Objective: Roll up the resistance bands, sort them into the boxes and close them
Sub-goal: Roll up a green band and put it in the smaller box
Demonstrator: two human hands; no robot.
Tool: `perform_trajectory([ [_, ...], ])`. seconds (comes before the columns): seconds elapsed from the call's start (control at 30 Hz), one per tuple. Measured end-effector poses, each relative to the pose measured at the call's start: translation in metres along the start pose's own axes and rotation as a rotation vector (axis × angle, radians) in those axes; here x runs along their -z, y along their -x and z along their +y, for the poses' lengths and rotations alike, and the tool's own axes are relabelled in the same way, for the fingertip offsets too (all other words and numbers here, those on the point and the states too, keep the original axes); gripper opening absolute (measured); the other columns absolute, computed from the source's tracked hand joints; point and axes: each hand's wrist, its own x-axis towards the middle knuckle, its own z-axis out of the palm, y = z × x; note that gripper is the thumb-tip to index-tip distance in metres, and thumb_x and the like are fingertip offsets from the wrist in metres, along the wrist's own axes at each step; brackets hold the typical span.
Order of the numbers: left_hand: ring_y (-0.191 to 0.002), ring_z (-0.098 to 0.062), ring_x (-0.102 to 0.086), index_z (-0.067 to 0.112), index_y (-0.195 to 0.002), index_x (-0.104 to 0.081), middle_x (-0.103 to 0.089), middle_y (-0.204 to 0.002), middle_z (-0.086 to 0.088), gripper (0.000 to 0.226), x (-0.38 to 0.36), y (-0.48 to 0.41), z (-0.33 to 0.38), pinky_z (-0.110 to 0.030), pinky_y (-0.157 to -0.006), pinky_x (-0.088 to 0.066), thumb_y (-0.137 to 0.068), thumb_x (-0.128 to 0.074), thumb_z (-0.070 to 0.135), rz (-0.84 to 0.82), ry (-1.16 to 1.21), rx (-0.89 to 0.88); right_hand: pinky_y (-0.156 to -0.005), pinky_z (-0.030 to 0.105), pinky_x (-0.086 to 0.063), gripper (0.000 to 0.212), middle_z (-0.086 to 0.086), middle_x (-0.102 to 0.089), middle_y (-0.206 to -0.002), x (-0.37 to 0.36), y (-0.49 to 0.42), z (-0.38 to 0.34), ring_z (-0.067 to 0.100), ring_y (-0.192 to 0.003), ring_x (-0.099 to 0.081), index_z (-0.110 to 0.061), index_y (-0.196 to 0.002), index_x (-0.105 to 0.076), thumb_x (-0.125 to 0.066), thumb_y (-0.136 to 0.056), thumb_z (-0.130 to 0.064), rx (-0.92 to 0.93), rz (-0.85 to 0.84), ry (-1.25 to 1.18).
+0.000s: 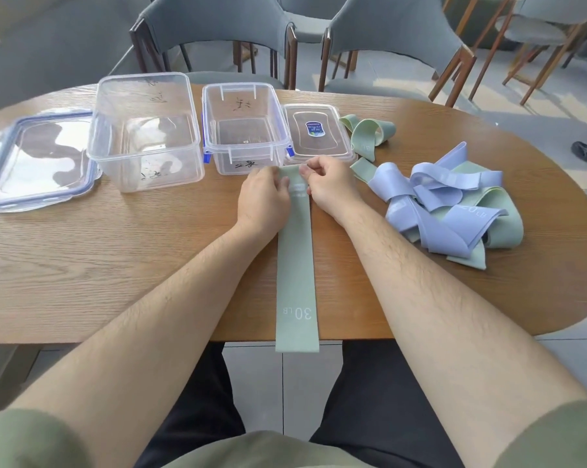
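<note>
One green band (297, 265) marked 30 LB lay flat and lengthwise on the surface (116, 265) in front of you. Its far end was just beside the small box (246, 160) and its near end hung over the surface's near edge. Both grips were on that far end. Your left grip (266, 197) curled over its left side, fingers on the band. Your right grip (330, 187) pinched its right side with bent fingers. Small box stood open, its lid (319, 133) flat just to the right. Large box (143, 163) stood open left of the small one, and the large lid (32, 163) lay further left. To your right sat a tangled pile of purple and green bands (447, 211), unrolled. Beyond the pile, beside the small lid, lay one loose green band (369, 133). Grey chairs (214, 25) stood behind the surface.
</note>
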Motion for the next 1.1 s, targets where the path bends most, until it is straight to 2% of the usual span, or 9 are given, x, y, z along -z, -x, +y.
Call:
perform_trajectory([
  [0.07, -0.115, -0.028, -0.056, 0.005, -0.126, -0.057, -0.063, -0.117, -0.01, 0.034, 0.0, 0.0, 0.004, -0.037, -0.103, -0.04, -0.101, -0.055, 0.026, 0.006, 0.052, 0.037, -0.067, 0.019, -0.051, 0.011, -0.011, -0.065, -0.075, 0.003, 0.002, 0.001, -0.001, -0.06, -0.061, -0.022, -0.095, -0.065, -0.059, -0.101, -0.028, 0.005, 0.01, -0.065],
  [0.13, -0.109, -0.028, -0.058, 0.007, -0.115, -0.06, -0.064, -0.111, -0.007, 0.025, 0.002, 0.0, 0.005, -0.037, -0.097, -0.043, -0.101, -0.054, 0.027, -0.007, 0.06, 0.047, -0.059, 0.016, -0.047, 0.014, -0.009, -0.063, -0.071, 0.006, 0.002, 0.0, -0.004, -0.052, -0.057, -0.015, -0.101, -0.066, -0.058, -0.102, -0.027, 0.0, 0.024, -0.12],
  [0.2, -0.106, -0.027, -0.06, 0.007, -0.114, -0.059, -0.067, -0.109, -0.007, 0.024, 0.004, 0.001, 0.005, -0.033, -0.089, -0.044, -0.103, -0.052, 0.027, -0.038, 0.077, 0.064, -0.06, 0.022, -0.046, 0.015, -0.007, -0.062, -0.068, 0.005, 0.001, -0.001, -0.003, -0.047, -0.054, -0.013, -0.1, -0.066, -0.06, -0.102, -0.026, -0.018, 0.033, -0.167],
  [0.37, -0.115, -0.024, -0.061, 0.005, -0.133, -0.053, -0.071, -0.118, -0.007, 0.035, 0.008, 0.011, 0.004, -0.029, -0.089, -0.042, -0.105, -0.049, 0.025, -0.065, 0.093, 0.029, -0.06, 0.028, -0.045, 0.014, -0.005, -0.063, -0.063, 0.003, -0.003, -0.006, -0.003, -0.041, -0.051, -0.014, -0.094, -0.068, -0.063, -0.099, -0.025, -0.07, 0.036, -0.169],
  [0.53, -0.109, -0.027, -0.062, 0.007, -0.137, -0.051, -0.072, -0.108, -0.005, 0.037, 0.009, 0.03, -0.002, -0.035, -0.091, -0.044, -0.104, -0.05, 0.025, -0.04, 0.072, -0.026, -0.066, 0.032, -0.052, 0.013, -0.006, -0.066, -0.062, 0.001, -0.007, -0.008, -0.001, -0.041, -0.051, -0.022, -0.087, -0.067, -0.064, -0.098, -0.029, -0.116, 0.069, -0.124],
  [0.63, -0.104, -0.024, -0.06, 0.007, -0.138, -0.05, -0.067, -0.097, 0.001, 0.039, 0.012, 0.04, -0.005, -0.03, -0.086, -0.041, -0.103, -0.052, 0.025, -0.032, 0.052, -0.055, -0.06, 0.027, -0.05, 0.012, -0.005, -0.068, -0.064, 0.001, -0.007, -0.008, -0.003, -0.039, -0.051, -0.023, -0.086, -0.066, -0.065, -0.097, -0.029, -0.122, 0.084, -0.097],
  [0.73, -0.088, -0.017, -0.058, 0.01, -0.133, -0.053, -0.061, -0.079, 0.011, 0.038, 0.014, 0.048, -0.008, -0.026, -0.077, -0.039, -0.1, -0.057, 0.027, -0.018, 0.033, -0.068, -0.063, 0.031, -0.057, 0.009, -0.005, -0.071, -0.071, 0.0, -0.006, -0.009, 0.001, -0.055, -0.064, -0.024, -0.088, -0.066, -0.068, -0.094, -0.031, -0.115, 0.115, -0.078],
  [0.87, -0.086, -0.025, -0.06, 0.01, -0.121, -0.061, -0.064, -0.077, 0.006, 0.027, 0.016, 0.055, -0.013, -0.04, -0.084, -0.049, -0.099, -0.055, 0.026, -0.014, 0.015, -0.127, -0.08, 0.039, -0.06, 0.01, -0.007, -0.071, -0.085, -0.001, -0.002, -0.005, 0.013, -0.078, -0.071, -0.027, -0.089, -0.063, -0.071, -0.09, -0.031, -0.06, 0.134, -0.021],
  [1.1, -0.081, -0.023, -0.053, 0.009, -0.119, -0.064, -0.055, -0.071, 0.013, 0.027, 0.016, 0.065, -0.014, -0.03, -0.081, -0.039, -0.1, -0.056, 0.027, 0.04, -0.066, -0.207, -0.078, 0.032, -0.057, 0.011, -0.011, -0.068, -0.085, 0.0, 0.006, 0.005, 0.011, -0.081, -0.069, -0.025, -0.095, -0.065, -0.07, -0.092, -0.034, 0.033, 0.137, 0.058],
])
